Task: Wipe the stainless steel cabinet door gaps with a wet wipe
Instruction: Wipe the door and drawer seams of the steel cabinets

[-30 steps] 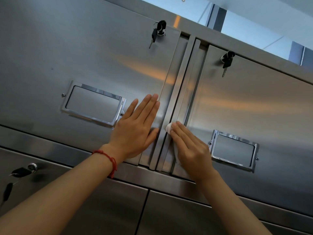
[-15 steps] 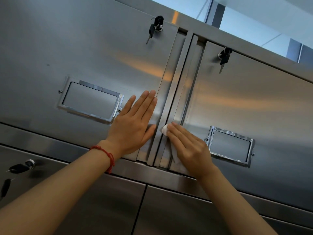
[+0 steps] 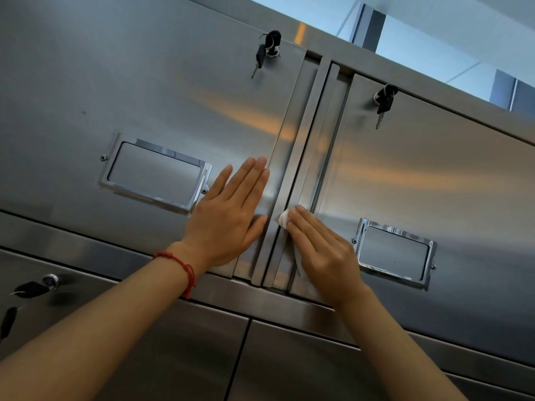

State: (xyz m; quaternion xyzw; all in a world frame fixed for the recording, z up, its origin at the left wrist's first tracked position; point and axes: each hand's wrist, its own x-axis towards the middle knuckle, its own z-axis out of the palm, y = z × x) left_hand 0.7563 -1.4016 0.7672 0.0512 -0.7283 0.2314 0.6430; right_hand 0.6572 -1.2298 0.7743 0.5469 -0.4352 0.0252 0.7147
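Your left hand (image 3: 228,224) lies flat with straight fingers on the left cabinet door (image 3: 144,96), just beside the upright gap (image 3: 292,175) between the 2 doors. Your right hand (image 3: 324,250) has its fingers laid straight over the wet wipe (image 3: 284,218), pressing it against the metal strips low in that gap; only a small white bunch shows past your fingertips, with a thin trail under the palm.

From here, the likely trouble is the wipe riding over the raised strips instead of reaching into the groove, because flat fingers spread the pressure. The bunched tip could also snag on a folded steel edge and tear or slip out from under your fingers, since nothing pinches it. Watch your fingertips on those edges, which may be sharp. If you lean harder on the left door, it may shift and narrow the gap. Higher up, the 2 sets of keys (image 3: 267,50) hang close to the gap and could catch your knuckles.
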